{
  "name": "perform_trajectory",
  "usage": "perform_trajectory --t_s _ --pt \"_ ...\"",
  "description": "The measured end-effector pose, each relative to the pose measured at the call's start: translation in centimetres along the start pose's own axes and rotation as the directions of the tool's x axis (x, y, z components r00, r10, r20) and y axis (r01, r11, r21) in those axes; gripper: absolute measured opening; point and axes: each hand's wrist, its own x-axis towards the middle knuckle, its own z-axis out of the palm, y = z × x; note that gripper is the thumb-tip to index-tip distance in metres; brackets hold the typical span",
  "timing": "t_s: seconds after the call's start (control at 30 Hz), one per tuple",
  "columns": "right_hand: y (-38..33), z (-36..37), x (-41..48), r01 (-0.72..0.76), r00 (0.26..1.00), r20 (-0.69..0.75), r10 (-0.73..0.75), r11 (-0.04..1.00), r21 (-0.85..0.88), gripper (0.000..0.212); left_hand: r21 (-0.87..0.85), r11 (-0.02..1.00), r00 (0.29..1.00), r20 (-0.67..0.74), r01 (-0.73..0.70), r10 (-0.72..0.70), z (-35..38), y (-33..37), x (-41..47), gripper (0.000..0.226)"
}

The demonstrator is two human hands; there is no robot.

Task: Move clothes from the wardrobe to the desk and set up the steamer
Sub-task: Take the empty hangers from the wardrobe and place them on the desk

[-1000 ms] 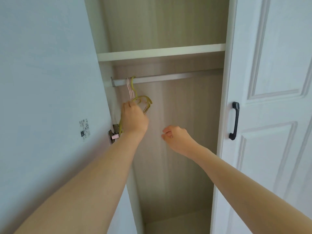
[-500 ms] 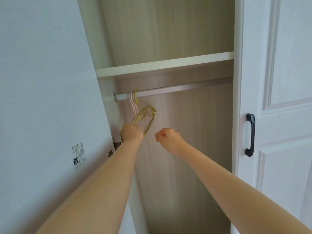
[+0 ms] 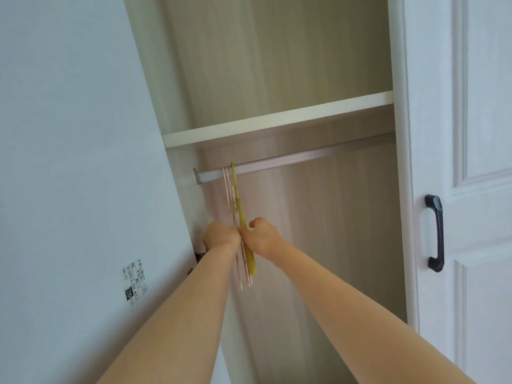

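The wardrobe back panel (image 3: 318, 231) is showing pale wood-grain laminate, matt and smooth. The shelf (image 3: 277, 119) is presenting a plain white edge. The rail (image 3: 291, 160) is reading as brushed metal, dully shining. The yellow-green hanger (image 3: 243, 223) and pink hangers (image 3: 228, 189) are looking like thin smooth plastic. The panelled door (image 3: 471, 106) is showing white, faintly grained paint, and its handle (image 3: 436, 234) is gleaming dark and glossy.

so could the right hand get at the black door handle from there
Probably yes: only open space lies between the right hand and the black door handle, though it seems to grip the yellow hanger now.
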Motion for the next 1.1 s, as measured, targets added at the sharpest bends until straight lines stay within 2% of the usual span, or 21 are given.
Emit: perform_trajectory --t_s 0.1,0.17,0.23,0.37,0.47,0.67,0.87,1.1 --pt "0.6 0.1 0.7 -0.021 1.000 -0.013 0.021 0.999 -0.040 0.022 -0.090 0.993 0.996 0.047 0.076 -0.072 0.3 -0.7 0.6 0.024" --pt "0.9 -0.1 0.8 -0.028 1.000 0.013 0.028 1.000 -0.010 0.013 -0.152 0.981 0.990 0.088 0.123 -0.110 0.8 -1.1 0.9 0.025" --pt "1.0 -0.3 0.8 -0.021 1.000 0.023 0.020 0.999 0.047 0.016 -0.237 0.959 0.985 0.114 0.155 -0.131 1.3 -1.6 1.4 0.027" --pt "1.5 -0.5 0.8 0.006 1.000 -0.018 -0.005 0.997 0.077 0.021 -0.413 0.885 0.971 0.194 0.213 -0.143 1.3 -1.7 0.5 0.007" --pt "1.9 -0.7 0.9 0.019 0.999 -0.042 -0.014 0.994 0.104 0.020 -0.507 0.823 0.955 0.261 0.258 -0.139 1.4 -1.6 0.4 0.012" --pt "1.8 -1.5 0.9 -0.017 0.998 -0.055 0.028 0.983 0.185 0.015 -0.532 0.813 0.954 0.287 0.236 -0.089 1.9 -0.8 0.2 0.016" --pt "1.2 -2.0 1.2 -0.071 0.993 -0.087 0.075 0.996 0.052 0.028 -0.560 0.783 0.952 0.276 0.271 -0.133 1.9 -0.1 0.2 0.029" --pt "-0.5 -2.6 0.9 -0.026 0.991 -0.129 0.024 1.000 -0.010 0.030 -0.623 0.713 0.940 0.299 0.322 -0.163 0.9 1.3 0.3 0.018"
